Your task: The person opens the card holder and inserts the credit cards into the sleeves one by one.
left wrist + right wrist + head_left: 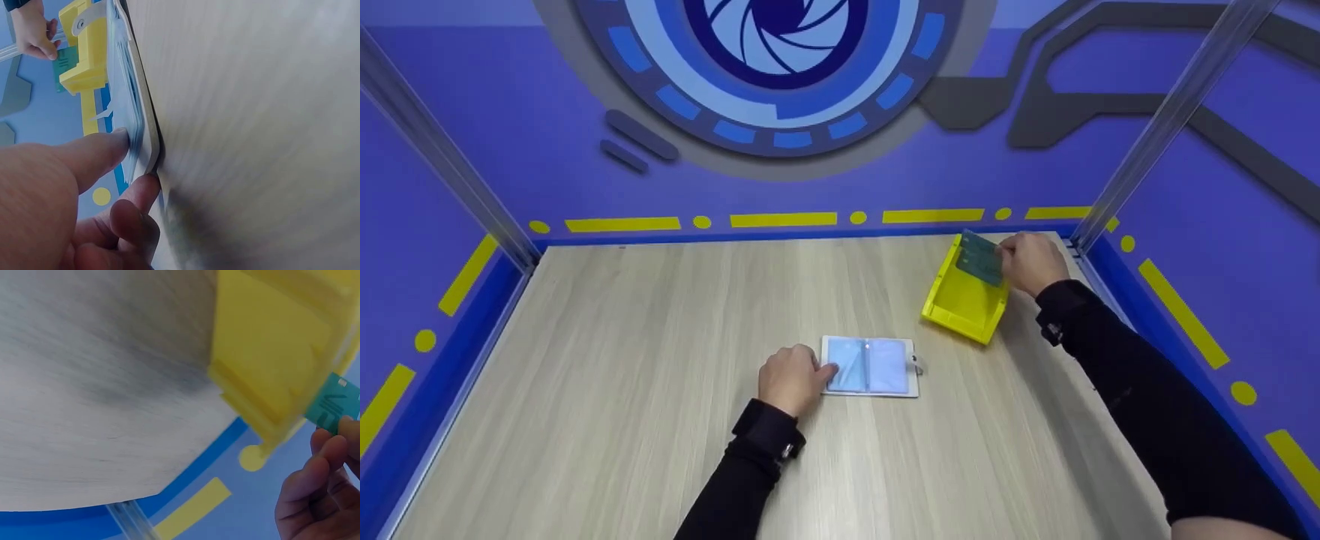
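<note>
A small open card holder (887, 367) with a white cover and clear bluish sleeves lies flat on the table. My left hand (789, 381) pinches its left edge, the thumb (107, 154) on top of the sleeves and a fingertip against the cover's rim. On the holder's right side a snap strap (915, 365) sticks out. Up at the right, my right hand (1033, 262) pinches a dark green card (979, 259) by its edge. That card is over the back part of a yellow bin (966, 311); in the right wrist view, printed marks show on it.
The wood-grain table (660, 337) ends at a blue back wall (780, 199) with yellow markings. The bin stands near the table's back right corner, beside a metal post (1162, 120). Another post (442, 142) rises at the left corner.
</note>
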Motion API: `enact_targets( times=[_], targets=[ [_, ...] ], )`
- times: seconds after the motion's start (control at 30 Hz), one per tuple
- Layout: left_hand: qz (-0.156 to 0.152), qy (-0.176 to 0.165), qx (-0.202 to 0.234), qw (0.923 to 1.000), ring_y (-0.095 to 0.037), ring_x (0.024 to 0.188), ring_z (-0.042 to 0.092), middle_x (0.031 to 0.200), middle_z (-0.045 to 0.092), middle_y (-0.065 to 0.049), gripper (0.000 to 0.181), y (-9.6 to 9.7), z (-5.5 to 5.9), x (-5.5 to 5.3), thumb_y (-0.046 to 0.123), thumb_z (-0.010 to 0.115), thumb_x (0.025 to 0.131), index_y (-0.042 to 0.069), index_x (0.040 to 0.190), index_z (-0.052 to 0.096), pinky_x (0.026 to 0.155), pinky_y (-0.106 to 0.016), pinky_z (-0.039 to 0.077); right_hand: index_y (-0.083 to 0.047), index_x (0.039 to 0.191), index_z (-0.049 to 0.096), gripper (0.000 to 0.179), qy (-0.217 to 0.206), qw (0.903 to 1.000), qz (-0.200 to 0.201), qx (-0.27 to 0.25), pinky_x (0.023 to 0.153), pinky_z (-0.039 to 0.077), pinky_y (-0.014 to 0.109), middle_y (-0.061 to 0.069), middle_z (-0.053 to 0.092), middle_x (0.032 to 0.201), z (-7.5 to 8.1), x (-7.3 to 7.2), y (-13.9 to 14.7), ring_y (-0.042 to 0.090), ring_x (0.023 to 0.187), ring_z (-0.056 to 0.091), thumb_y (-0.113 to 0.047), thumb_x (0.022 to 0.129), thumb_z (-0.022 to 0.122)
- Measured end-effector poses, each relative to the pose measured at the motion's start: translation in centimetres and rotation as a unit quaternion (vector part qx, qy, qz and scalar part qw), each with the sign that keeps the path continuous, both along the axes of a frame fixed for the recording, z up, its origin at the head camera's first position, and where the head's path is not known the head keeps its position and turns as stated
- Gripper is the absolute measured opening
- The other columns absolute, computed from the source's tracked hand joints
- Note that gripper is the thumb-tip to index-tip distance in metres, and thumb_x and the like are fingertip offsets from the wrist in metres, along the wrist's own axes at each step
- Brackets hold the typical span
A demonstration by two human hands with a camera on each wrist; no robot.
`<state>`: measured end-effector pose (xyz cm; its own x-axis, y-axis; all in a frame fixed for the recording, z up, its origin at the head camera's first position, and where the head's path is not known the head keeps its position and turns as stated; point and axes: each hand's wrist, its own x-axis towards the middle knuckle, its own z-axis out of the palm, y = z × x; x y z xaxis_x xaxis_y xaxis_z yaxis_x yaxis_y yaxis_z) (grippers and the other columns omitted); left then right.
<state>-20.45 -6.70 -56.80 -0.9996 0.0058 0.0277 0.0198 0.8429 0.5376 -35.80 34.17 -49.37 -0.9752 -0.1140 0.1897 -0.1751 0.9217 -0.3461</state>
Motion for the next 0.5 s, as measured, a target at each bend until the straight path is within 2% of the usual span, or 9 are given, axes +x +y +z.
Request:
enact_targets(
  times=[0.17, 0.23, 0.37, 0.5],
  targets=[
    [0.001, -0.012, -0.002, 0.9999, -0.015, 0.058, 0.045, 0.062, 0.048, 0.007, 0.055, 0.1, 0.0, 0.0, 0.042, 0.087, 0.094, 0.020, 0.058, 0.052, 0.054, -0.033, 0.033, 0.003, 0.120, 0.081, 0.031, 0.009, 0.9989, 0.000, -0.045, 0.068, 0.041, 0.041, 0.027, 0.079, 0.104, 2.0, 1.4, -0.7, 0.028, 0.069, 0.060, -0.014, 0.115, 0.056],
    [0.002, -0.019, -0.002, 0.9998, -0.015, 0.058, 0.045, 0.061, 0.049, 0.007, 0.054, 0.1, 0.1, 0.0, 0.043, 0.086, 0.095, 0.020, 0.058, 0.052, 0.054, -0.033, 0.033, 0.003, 0.123, 0.080, 0.031, -0.002, 0.9978, -0.006, -0.066, 0.066, 0.041, 0.037, 0.026, 0.080, 0.105, 2.9, 1.9, -1.2, 0.026, 0.069, 0.060, -0.017, 0.114, 0.059],
    [0.004, -0.030, -0.003, 0.9995, -0.015, 0.059, 0.048, 0.063, 0.054, 0.006, 0.050, 0.1, 0.4, 0.0, 0.044, 0.085, 0.095, 0.018, 0.061, 0.059, 0.056, -0.033, 0.035, 0.000, 0.128, 0.080, 0.031, -0.048, 0.9933, -0.015, -0.104, 0.067, 0.048, 0.031, 0.025, 0.081, 0.116, 4.7, 3.1, -2.6, 0.024, 0.078, 0.069, -0.021, 0.111, 0.065],
    [0.008, -0.038, 0.001, 0.9993, -0.017, 0.060, 0.052, 0.066, 0.058, 0.004, 0.047, -0.1, 0.5, 0.0, 0.045, 0.085, 0.096, 0.018, 0.064, 0.063, 0.057, -0.034, 0.038, -0.004, 0.113, 0.084, 0.029, -0.070, 0.9889, 0.006, -0.131, 0.059, 0.040, 0.028, 0.019, 0.075, 0.092, 5.7, 4.8, -4.3, 0.019, 0.065, 0.054, -0.025, 0.112, 0.065]
  ],
)
